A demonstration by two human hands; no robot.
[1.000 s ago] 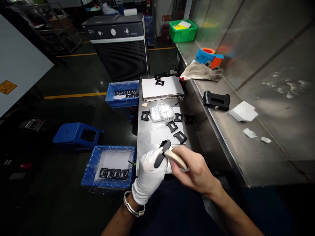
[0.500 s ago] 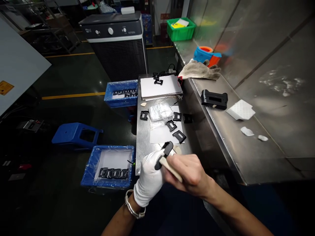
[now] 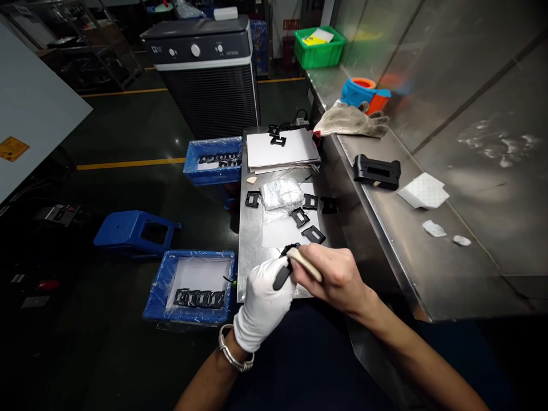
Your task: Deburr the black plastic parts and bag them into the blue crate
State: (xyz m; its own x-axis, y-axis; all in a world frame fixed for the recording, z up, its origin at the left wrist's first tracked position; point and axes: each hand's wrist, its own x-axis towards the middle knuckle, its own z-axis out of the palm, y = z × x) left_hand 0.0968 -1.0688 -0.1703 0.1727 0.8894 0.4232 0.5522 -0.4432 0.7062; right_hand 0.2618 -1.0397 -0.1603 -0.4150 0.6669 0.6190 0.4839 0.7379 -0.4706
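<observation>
Head view: the gloved left hand [image 3: 262, 305] had its grip clenched on a black frame [image 3: 284, 268] at the steel worktop's [image 3: 250, 257] near edge, the bare right hand [image 3: 338, 279] pinching a cream pad [image 3: 306, 264] against it, more loose frames [image 3: 299, 217] lying ahead, a row already in the blue tub [image 3: 158, 291].

The gloved left hand [image 3: 261, 305] and bare right hand [image 3: 338, 277] cover much of the black plastic part [image 3: 282, 277], and the right fingers hide part of the pale stick [image 3: 306, 262]. The contents of the clear plastic bag [image 3: 281, 194] are blurred, the print on the yellow label [image 3: 13, 148] is too small to read, and the view's left edge cuts off the grey panel [image 3: 34, 97].
</observation>
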